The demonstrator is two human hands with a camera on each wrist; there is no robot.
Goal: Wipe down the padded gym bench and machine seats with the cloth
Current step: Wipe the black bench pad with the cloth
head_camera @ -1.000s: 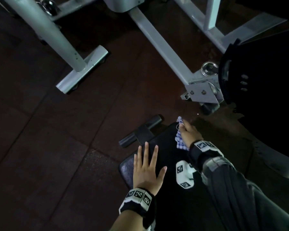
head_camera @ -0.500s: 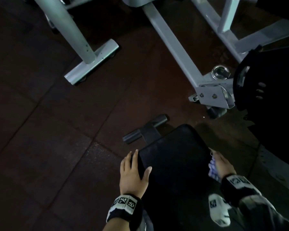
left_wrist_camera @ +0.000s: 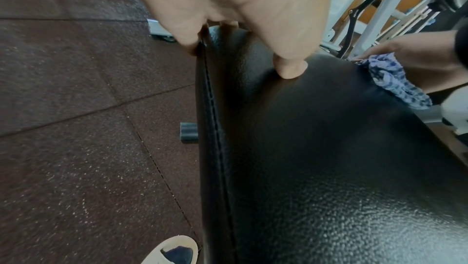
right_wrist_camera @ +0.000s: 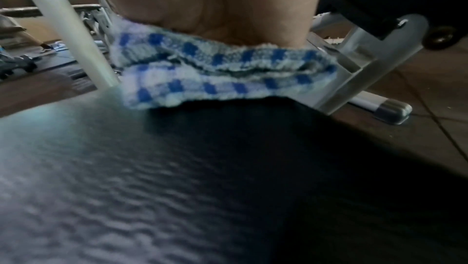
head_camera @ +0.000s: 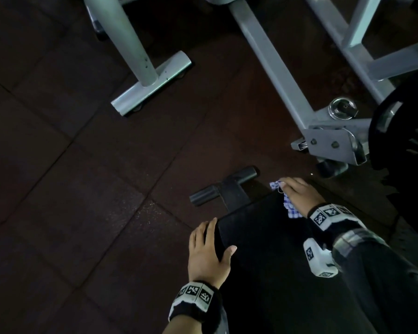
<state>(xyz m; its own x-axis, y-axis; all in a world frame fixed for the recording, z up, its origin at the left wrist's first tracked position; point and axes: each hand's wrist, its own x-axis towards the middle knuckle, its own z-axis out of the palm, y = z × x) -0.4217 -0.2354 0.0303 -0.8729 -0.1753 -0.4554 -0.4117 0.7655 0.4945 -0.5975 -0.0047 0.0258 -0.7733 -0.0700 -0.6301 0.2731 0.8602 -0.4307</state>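
We take the padded bench (head_camera: pixel 263 249) as our landmark. At its left edge our left hand (head_camera: pixel 206 254) grips the pad, fingers curled down over the stitched side seam and thumb (left_wrist_camera: pixel 291 68) pressed on the top face, steadying it. At the far right corner of the bench our right hand (head_camera: pixel 297 194) presses the blue-and-white checked cloth (head_camera: pixel 288 206) flat against the upholstery; the right-wrist view shows the cloth (right_wrist_camera: pixel 222 76) bunched under the palm and lying on the pad, and we cannot tell whether the fingers curl round it or only press it down.

We judge the wiping to be under way on this bench, with the cloth at its far end. The black vinyl shows no streak or wet mark that would tell us which part has been covered, so we cannot say how much of the pad is done. No machine seat is being touched, and we take those to be left.

The pad is pebbled, glossy black vinyl; it should let the cloth slide readily. Left of the bench lies dark speckled rubber floor tiling (head_camera: pixel 70 189), with our shoe (left_wrist_camera: pixel 172 250) beside the bench's near end. Beyond the bench's far end sits its black T-shaped foot (head_camera: pixel 227 189). Further off stand pale grey machine frames (head_camera: pixel 270 59), and right of the bench's far corner hangs a black weight plate (head_camera: pixel 405 131) on a chrome-capped peg (head_camera: pixel 343 108)
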